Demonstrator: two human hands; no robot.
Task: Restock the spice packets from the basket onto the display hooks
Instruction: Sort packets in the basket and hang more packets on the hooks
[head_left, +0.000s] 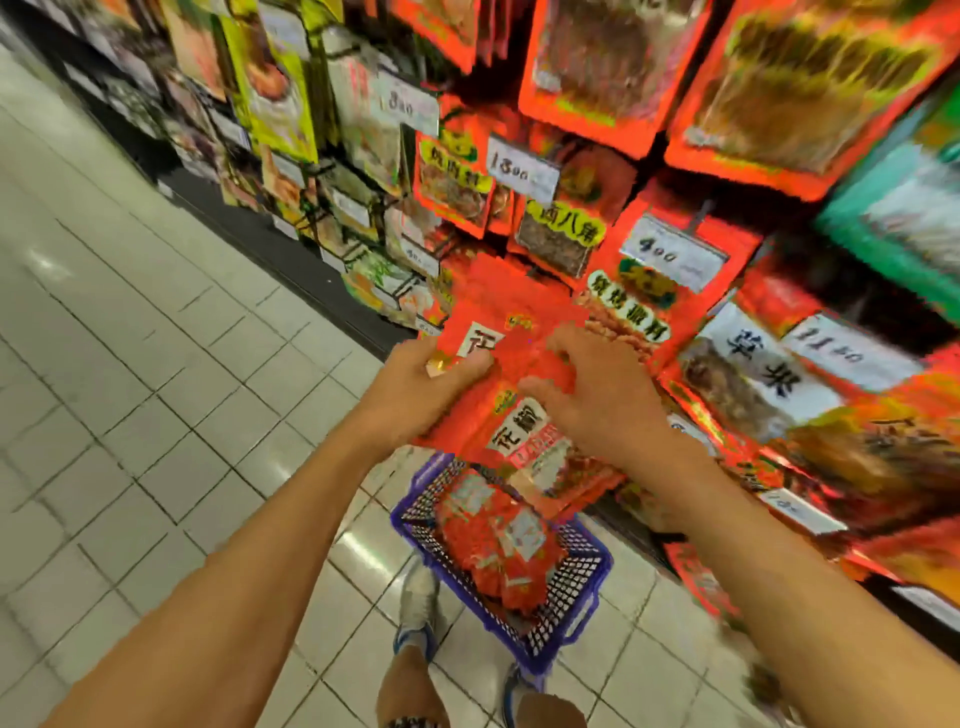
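Two hands on one bundle of red packets (511, 395), held up in front of the display rack (691, 291), above the blue basket (582, 587) on the tiled floor (130, 364). Left hand (415, 389) curled round the left edge of the bundle, thumb across the front, taking the weight. Right hand (597, 400) bent over the top packet, fingertips pinching or peeling it away; too blurred to tell exactly how many packets sit under those fingers. More red packets (493, 535) piled in the basket, so plenty left to hang.

Judged as the peel-off step: separating a single packet before hanging it.

- Keep the left grip firm and low on the stack, so nothing slides back toward the basket.
- Lift only the top packet with the right fingertips, near its upper edge where the hang hole probably sits; hole not visible here.
- Match the packet's label to the same label already hanging, beside the white price tags (670, 252).
- Hooks themselves hidden behind stock, so feel for the tip rather than pushing blind.
- Thin slippery film likely: expect packets to fan out or slip if squeezed unevenly.
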